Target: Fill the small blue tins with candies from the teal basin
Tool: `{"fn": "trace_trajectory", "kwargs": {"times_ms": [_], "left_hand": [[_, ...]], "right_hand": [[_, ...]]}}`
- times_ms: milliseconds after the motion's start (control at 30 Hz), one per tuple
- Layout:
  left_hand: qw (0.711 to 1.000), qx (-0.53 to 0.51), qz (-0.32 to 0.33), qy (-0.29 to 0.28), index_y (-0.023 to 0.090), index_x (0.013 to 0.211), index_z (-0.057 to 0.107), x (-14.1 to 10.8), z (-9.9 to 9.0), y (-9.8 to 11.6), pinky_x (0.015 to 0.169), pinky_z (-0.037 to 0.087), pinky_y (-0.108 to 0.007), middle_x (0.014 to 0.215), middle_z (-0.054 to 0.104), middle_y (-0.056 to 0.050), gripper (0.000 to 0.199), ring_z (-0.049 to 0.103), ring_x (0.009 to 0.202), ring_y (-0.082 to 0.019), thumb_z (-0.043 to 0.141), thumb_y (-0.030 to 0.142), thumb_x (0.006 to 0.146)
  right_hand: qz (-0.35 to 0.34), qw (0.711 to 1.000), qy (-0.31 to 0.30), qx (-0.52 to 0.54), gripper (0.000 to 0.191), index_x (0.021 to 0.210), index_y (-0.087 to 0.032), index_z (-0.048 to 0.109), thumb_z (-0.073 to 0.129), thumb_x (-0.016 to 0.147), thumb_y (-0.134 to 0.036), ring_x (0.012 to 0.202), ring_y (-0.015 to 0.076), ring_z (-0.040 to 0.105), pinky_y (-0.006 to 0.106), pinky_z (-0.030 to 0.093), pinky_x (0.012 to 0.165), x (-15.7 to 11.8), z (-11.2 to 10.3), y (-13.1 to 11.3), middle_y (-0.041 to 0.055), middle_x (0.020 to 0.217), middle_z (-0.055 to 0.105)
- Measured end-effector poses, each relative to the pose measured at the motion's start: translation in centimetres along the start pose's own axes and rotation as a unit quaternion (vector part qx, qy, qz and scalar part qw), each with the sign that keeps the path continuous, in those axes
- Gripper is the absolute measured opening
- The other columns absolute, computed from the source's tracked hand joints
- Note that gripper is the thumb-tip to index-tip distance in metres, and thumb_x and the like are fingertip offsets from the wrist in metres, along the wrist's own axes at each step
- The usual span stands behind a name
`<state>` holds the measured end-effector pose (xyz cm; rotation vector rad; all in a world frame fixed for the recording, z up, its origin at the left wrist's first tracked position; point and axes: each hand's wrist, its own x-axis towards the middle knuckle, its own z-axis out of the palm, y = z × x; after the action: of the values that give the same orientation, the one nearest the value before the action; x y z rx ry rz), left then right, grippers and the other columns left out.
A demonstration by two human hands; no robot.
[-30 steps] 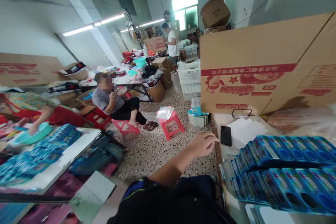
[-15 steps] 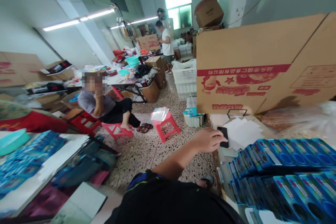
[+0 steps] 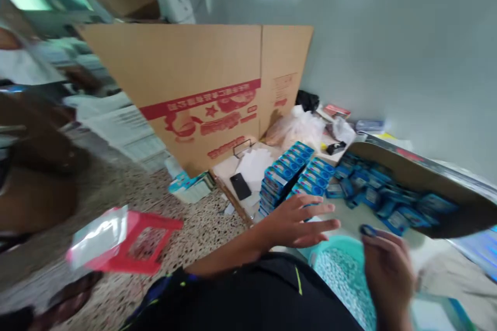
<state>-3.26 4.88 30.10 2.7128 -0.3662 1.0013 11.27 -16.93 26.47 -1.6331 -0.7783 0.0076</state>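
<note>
My left hand (image 3: 301,221) is spread open with nothing in it, in front of the stacked blue boxes (image 3: 285,170) and beside the rim of a turquoise basin (image 3: 341,242). Small pale pieces (image 3: 341,274) fill the basin. On its right side, my right hand (image 3: 388,258) pinches a small dark blue round object (image 3: 367,230) between thumb and fingers. A black phone (image 3: 240,186) lies near the table's left edge, next to white sheets of paper (image 3: 256,168).
A large cardboard sheet (image 3: 186,62) stands behind the table. An open carton (image 3: 427,170) with loose blue boxes lies at the right. A red stool (image 3: 149,243) is on the floor at the left, near a stack of cards (image 3: 194,189).
The view has swung right, bringing the basin, the carton and my right hand into the picture. My left hand has left the phone and opened over the table near the blue boxes.
</note>
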Motion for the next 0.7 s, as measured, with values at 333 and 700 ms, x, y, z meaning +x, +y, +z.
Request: {"fn": "trace_trajectory", "kwargs": {"times_ms": [333,700], "left_hand": [[0.978,-0.191,-0.08,0.004,0.022,0.128,0.064,0.4,0.1,-0.5,0.095,0.057,-0.028,0.117,0.075,-0.008,0.033,0.071,0.108,-0.018,0.066,0.032,0.096],[0.98,-0.035,-0.145,0.132,0.021,0.093,0.071,-0.3,-0.4,-2.1,0.09,0.058,-0.034,0.104,0.077,-0.005,0.006,0.07,0.099,-0.019,0.074,0.02,0.088]], "right_hand": [[0.212,0.895,-0.085,0.382,0.032,0.071,-0.024,0.059,0.089,0.07,-0.035,0.073,0.0161,0.058,0.028,0.053,0.065,1.2,7.7,-3.3,0.0,0.079,0.06],[0.163,0.97,-0.007,0.182,0.035,0.094,-0.025,0.069,0.087,0.065,-0.031,0.082,0.0209,0.065,0.037,0.054,0.077,5.6,8.4,-2.4,0.002,0.084,0.071]]}}
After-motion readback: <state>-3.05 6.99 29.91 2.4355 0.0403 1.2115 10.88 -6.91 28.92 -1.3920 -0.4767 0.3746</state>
